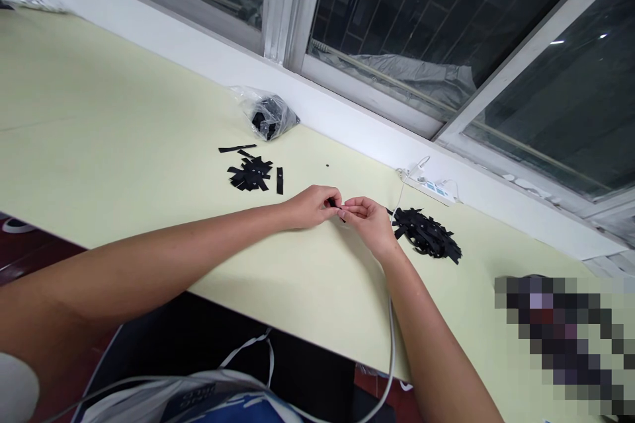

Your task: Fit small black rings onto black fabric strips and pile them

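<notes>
My left hand [311, 206] and my right hand [368, 219] meet over the pale yellow table [99, 125], fingertips pinched together on a small black strip [333, 205] that shows only partly between them. A heap of black strips [429, 235] lies just right of my right hand. A smaller pile of black strips [251, 174] lies to the left, beyond my left hand, with a single strip [279, 180] beside it and another loose strip [237, 148] behind it.
A clear plastic bag of black pieces [268, 115] rests by the white window ledge. A white power strip [430, 186] with a cable sits on the ledge side. A white cord [391, 344] hangs over the table's near edge. A blurred patch covers the lower right.
</notes>
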